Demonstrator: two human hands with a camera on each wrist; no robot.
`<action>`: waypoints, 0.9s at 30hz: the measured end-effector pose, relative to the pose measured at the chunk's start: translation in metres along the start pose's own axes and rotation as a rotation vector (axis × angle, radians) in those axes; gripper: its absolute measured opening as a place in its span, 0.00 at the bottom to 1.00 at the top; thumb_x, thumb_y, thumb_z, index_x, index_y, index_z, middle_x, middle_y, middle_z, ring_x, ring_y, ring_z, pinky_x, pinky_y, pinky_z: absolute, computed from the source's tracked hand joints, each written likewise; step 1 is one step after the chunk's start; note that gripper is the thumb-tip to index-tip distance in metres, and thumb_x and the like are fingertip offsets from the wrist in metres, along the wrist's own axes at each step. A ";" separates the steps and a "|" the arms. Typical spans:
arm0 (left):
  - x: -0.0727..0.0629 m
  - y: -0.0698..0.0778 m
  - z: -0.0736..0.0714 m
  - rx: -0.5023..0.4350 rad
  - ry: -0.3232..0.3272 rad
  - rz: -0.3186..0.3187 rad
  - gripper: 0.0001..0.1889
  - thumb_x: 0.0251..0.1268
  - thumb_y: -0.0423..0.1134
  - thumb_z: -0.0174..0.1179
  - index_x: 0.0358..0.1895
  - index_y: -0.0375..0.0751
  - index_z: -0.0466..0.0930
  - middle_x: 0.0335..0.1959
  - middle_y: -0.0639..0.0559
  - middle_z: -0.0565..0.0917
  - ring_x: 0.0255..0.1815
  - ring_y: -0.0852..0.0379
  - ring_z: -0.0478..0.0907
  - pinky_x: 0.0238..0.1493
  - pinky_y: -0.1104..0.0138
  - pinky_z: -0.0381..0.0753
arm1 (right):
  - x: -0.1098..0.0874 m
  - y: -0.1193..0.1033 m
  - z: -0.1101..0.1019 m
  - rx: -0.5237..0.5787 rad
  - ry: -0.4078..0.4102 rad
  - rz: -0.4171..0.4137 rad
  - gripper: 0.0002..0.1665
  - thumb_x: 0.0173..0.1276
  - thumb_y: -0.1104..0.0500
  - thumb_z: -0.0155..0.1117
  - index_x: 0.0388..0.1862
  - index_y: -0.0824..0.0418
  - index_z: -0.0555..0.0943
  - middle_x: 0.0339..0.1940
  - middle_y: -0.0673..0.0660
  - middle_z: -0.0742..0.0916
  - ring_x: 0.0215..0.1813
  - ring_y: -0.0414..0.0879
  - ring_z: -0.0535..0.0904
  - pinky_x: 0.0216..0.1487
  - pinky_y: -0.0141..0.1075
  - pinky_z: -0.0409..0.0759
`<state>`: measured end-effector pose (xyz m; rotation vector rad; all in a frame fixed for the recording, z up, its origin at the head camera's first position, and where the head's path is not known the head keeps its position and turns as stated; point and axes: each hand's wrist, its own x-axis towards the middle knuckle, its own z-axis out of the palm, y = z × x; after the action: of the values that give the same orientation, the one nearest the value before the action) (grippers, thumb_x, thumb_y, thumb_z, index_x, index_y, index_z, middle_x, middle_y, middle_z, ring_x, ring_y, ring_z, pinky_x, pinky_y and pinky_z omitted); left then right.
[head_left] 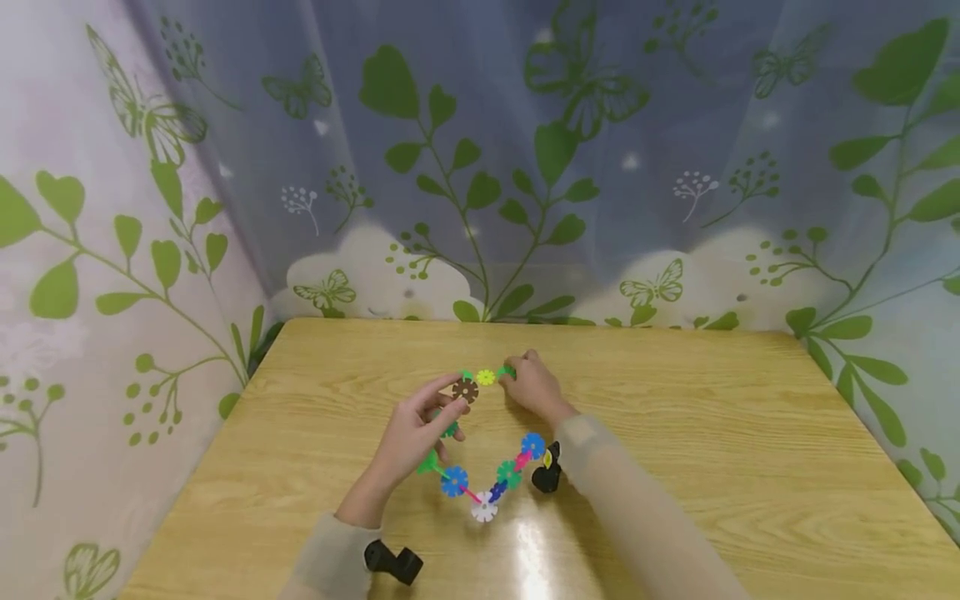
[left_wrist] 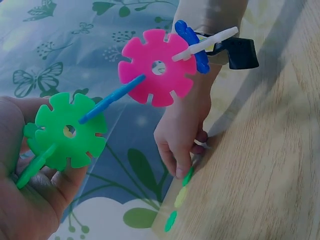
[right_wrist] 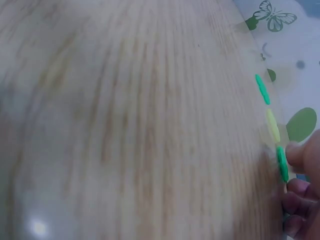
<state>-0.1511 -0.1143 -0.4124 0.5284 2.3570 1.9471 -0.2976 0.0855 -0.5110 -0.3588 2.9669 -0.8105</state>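
Observation:
My left hand [head_left: 408, 437] holds a chain of slotted plastic snowflake discs, its thumb and fingers at the brown disc [head_left: 465, 390]. The chain hangs in a loop past a blue disc [head_left: 454, 481] and a white disc [head_left: 484, 507], up to another blue disc [head_left: 533, 445]. In the left wrist view a green disc [left_wrist: 70, 131] lies against the palm, linked to a pink disc [left_wrist: 157, 68]. My right hand [head_left: 534, 388] pinches the edge of a loose green disc [right_wrist: 282, 164] at the tabletop. A yellow disc [right_wrist: 272, 125] and a second green disc [right_wrist: 262, 89] lie in line with it.
The wooden table [head_left: 712, 433] meets a patterned curtain [head_left: 480, 167] along its back edge. A black camera mount [head_left: 393, 562] sits on the left wrist, and another mount [head_left: 547, 468] is on the right wrist, close to the chain's end.

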 end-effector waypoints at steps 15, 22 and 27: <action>0.003 -0.004 0.005 -0.017 0.008 0.012 0.22 0.70 0.36 0.52 0.65 0.37 0.66 0.42 0.39 0.81 0.27 0.48 0.82 0.16 0.54 0.82 | -0.026 0.012 -0.019 0.159 -0.016 0.038 0.14 0.61 0.58 0.67 0.40 0.62 0.73 0.30 0.55 0.81 0.30 0.46 0.75 0.25 0.34 0.73; 0.004 -0.003 0.010 -0.063 -0.002 0.018 0.22 0.70 0.35 0.52 0.64 0.36 0.65 0.43 0.37 0.80 0.30 0.36 0.80 0.19 0.51 0.82 | -0.053 0.009 -0.043 0.440 0.060 0.021 0.12 0.59 0.62 0.69 0.38 0.67 0.78 0.28 0.55 0.80 0.30 0.48 0.74 0.25 0.33 0.74; 0.007 -0.002 0.015 -0.081 -0.013 0.027 0.21 0.69 0.35 0.53 0.64 0.38 0.66 0.42 0.39 0.80 0.30 0.36 0.80 0.19 0.48 0.82 | -0.073 -0.005 -0.062 0.577 0.077 -0.029 0.11 0.60 0.62 0.67 0.36 0.66 0.76 0.25 0.57 0.82 0.24 0.51 0.75 0.21 0.33 0.76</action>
<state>-0.1543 -0.0987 -0.4159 0.5680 2.2637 2.0337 -0.2318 0.1292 -0.4566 -0.3375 2.6221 -1.6439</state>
